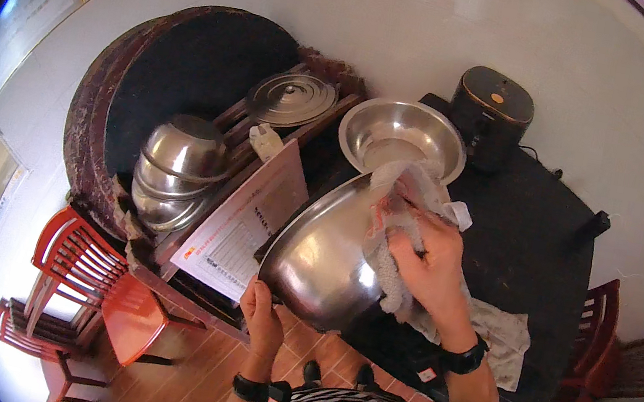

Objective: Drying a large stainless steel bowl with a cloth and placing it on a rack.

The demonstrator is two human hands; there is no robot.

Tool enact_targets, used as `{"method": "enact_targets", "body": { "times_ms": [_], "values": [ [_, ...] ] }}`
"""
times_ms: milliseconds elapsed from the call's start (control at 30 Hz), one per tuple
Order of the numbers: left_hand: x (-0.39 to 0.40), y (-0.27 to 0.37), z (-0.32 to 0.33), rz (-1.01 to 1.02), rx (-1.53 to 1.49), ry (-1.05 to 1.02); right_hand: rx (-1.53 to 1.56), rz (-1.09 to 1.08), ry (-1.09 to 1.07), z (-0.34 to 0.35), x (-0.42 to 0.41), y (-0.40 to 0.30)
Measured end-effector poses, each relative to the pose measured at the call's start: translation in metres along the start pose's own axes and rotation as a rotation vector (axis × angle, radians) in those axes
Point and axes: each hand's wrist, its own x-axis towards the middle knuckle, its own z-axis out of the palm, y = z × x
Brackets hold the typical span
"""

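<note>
A large stainless steel bowl [321, 265] is tilted on its side before me, its outer wall turned towards me. My left hand [263, 312] grips its rim at the lower left. In my right hand [426, 263] is a bunched cloth [389, 276], grey-white with reddish patches, pressed against the bowl's outside near the upper right. Just beyond the cloth, a wide steel basin [404, 132] stands upright on the black table. The cloth covers part of the bowl's wall and the basin's near edge.
Several nested steel bowls [180, 171] lie to the left, near a round steel lid [291, 100] and a printed board [248, 220]. A black air fryer [492, 118] stands against the wall. Another cloth [497, 339] lies on the black table [542, 257]. Wooden chairs [130, 316] flank both sides.
</note>
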Motion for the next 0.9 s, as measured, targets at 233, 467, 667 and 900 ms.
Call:
{"method": "enact_targets", "body": {
  "times_ms": [233, 467, 667, 900],
  "values": [
    [0.038, 0.086, 0.056, 0.299, 0.518, -0.157, -0.352, -0.158, -0.04, 0.012, -0.021, -0.028],
    [0.058, 0.085, 0.059, 0.398, 0.88, -0.204, -0.366, -0.244, -0.066, 0.032, -0.018, -0.04],
    [0.041, 0.089, 0.052, 0.327, 0.848, -0.078, -0.168, -0.12, -0.103, 0.031, -0.015, -0.03],
    [0.034, 0.09, 0.046, 0.255, 0.771, -0.01, -0.008, -0.05, -0.022, 0.032, -0.006, -0.037]
  ]
}}
